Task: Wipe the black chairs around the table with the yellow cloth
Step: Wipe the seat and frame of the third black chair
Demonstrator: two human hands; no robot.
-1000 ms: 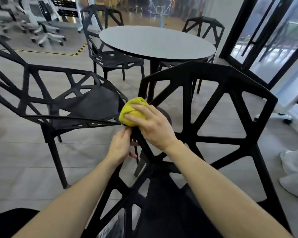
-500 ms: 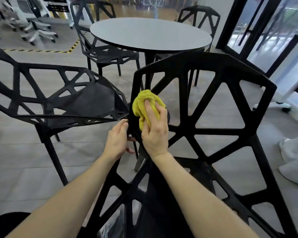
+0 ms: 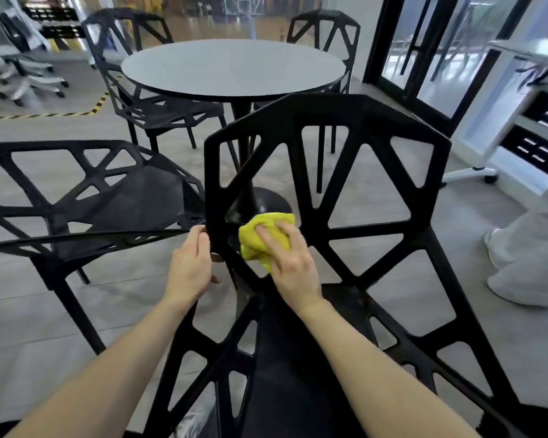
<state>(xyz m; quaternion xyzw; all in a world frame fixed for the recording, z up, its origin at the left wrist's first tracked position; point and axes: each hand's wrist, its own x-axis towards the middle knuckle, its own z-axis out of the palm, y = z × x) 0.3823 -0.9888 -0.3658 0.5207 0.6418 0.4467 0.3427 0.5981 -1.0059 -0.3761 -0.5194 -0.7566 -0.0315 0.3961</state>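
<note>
Beside the left hand (image 3: 189,269) gripping the black lattice chair's (image 3: 361,115) backrest edge, right hand (image 3: 290,263) presses the bunched yellow cloth (image 3: 256,235) against a strut, fingers curled over it.

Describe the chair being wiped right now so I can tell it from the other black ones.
Start at the round grey table; four black lattice chairs ring it. The one being wiped is nearest the camera, its backrest toward the table. Only it has the left hand gripping its backrest edge and the right hand pressing the yellow cloth on its struts.
</note>
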